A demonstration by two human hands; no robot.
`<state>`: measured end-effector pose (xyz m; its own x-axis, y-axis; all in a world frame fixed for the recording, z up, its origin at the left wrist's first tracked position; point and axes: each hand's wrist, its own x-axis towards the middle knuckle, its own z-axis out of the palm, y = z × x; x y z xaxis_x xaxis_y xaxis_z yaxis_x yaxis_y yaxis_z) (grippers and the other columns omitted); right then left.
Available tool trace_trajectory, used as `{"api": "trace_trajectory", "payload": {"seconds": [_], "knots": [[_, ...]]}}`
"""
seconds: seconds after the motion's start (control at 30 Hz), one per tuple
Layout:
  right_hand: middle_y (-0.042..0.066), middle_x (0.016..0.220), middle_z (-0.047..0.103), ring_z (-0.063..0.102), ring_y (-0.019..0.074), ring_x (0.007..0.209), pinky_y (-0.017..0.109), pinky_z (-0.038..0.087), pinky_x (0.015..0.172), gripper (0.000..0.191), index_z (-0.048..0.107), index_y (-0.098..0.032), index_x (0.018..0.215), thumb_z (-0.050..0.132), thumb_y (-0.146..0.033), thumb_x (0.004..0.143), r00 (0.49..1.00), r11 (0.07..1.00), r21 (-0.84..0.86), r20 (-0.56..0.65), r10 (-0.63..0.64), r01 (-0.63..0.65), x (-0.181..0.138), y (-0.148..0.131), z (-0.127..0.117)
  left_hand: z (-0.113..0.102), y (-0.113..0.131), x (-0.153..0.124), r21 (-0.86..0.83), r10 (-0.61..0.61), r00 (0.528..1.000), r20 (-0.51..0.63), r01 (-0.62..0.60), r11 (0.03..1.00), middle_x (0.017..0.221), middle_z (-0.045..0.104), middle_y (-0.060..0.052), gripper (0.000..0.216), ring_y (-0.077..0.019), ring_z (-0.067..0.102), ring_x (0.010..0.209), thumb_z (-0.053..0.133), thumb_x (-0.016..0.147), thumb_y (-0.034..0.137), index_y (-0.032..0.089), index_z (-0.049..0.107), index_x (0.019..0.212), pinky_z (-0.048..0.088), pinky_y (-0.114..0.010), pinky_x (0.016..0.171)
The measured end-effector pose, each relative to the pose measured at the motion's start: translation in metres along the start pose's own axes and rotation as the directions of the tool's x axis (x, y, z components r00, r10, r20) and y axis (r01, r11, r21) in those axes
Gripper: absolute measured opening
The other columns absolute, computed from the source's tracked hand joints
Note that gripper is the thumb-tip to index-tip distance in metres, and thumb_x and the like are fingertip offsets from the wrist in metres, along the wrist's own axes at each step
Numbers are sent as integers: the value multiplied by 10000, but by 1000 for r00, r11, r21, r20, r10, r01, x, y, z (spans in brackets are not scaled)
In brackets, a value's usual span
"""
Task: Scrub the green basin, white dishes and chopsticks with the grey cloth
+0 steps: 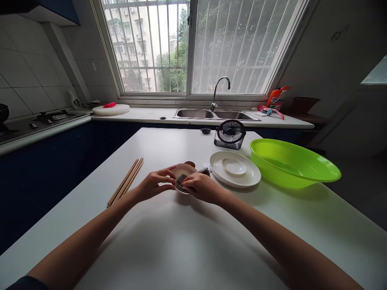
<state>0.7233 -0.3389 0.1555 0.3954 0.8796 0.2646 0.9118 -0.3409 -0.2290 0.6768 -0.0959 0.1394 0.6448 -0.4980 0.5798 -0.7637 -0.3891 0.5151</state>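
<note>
In the middle of the white table (145, 241), a small pale bowl (179, 170) is tilted towards me. My left hand (153, 184) grips its left rim, fingers on the upper edge and thumb lower down. My right hand (203, 186) is closed on a dark grey scrubbing cloth (181, 182) and presses it against the inside of the bowl. Beyond my right knuckles shows a dark, rough clump (205, 172); whether it belongs to the cloth I cannot tell. A brown rounded piece (190, 164) peeks out behind the bowl, mostly hidden.
Several wooden chopsticks (126, 182) lie to the left. At right are a large white plate (214, 177) bearing a small dish (234, 166), and a green basin (293, 183). Farther back stand a black fan (231, 133) and a dark scrubber (205, 131). A double sink (195, 114) lies beyond.
</note>
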Motion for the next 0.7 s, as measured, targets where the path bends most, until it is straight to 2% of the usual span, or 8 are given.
{"api": "trace_trajectory", "payload": {"seconds": [0.07,0.13,0.2,0.27,0.33,0.43,0.53,0.7], "knots": [[38,843,739,652,172,800,345,491,889,299,734,-184,874,476,-225,1020,994,995,26,50,-94,93,-5,0,-9,-2,1,0,-1,-18,1000,8,18,1000,1031,730,-122,154,-308,588,1293,688,901,240,194,772,1022,603,-373,902],[66,999,761,675,207,957,419,431,1055,302,731,-182,1041,484,-355,1031,984,986,35,74,-165,163,-11,0,-13,-4,1,0,6,-14,1000,16,14,1000,1020,736,-123,141,-309,595,1284,690,900,240,197,779,1001,605,-364,889],[108,1126,745,654,247,1095,449,399,1111,371,706,-156,1148,560,-454,984,978,981,8,78,-192,192,-16,2,-13,-6,2,2,9,2,999,34,-3,1000,1007,740,-121,132,-307,598,1280,693,898,235,200,784,987,605,-357,884],[130,1186,727,633,263,1159,446,417,1104,387,690,-137,1185,601,-440,962,973,976,-31,90,-214,217,-18,5,-9,-10,2,5,5,2,998,70,-3,1000,1019,742,-121,128,-306,591,1288,689,900,227,203,784,982,613,-336,850],[121,1195,727,651,247,1131,434,432,1095,301,688,-135,1182,565,-332,991,971,971,-63,82,-224,230,-19,7,-5,-14,2,8,14,-18,993,117,17,1000,1050,740,-119,131,-305,576,1308,681,905,223,204,777,992,622,-315,815],[102,1136,747,684,226,1049,411,465,1055,249,702,-135,1133,510,-239,1011,975,972,-85,55,-215,219,-17,9,-3,-16,5,10,124,-8,990,141,-9,992,1144,721,-106,149,-294,558,1330,663,920,231,212,752,1038,581,-408,983],[107,1078,756,687,233,1025,406,501,989,238,701,-140,1117,519,-249,1010,978,974,-97,44,-203,207,-15,7,-3,-9,12,8,312,85,990,111,-116,943,1240,684,-105,202,-274,579,1305,636,934,212,219,703,1124,481,-510,1113],[117,1108,750,678,240,1048,415,510,966,255,682,-147,1159,492,-244,1019,981,974,-113,14,-195,195,-18,5,1,9,24,1,481,195,975,104,-221,849,1005,722,-56,239,-181,702,1004,520,972,121,217,661,1140,564,-426,1027]]}}
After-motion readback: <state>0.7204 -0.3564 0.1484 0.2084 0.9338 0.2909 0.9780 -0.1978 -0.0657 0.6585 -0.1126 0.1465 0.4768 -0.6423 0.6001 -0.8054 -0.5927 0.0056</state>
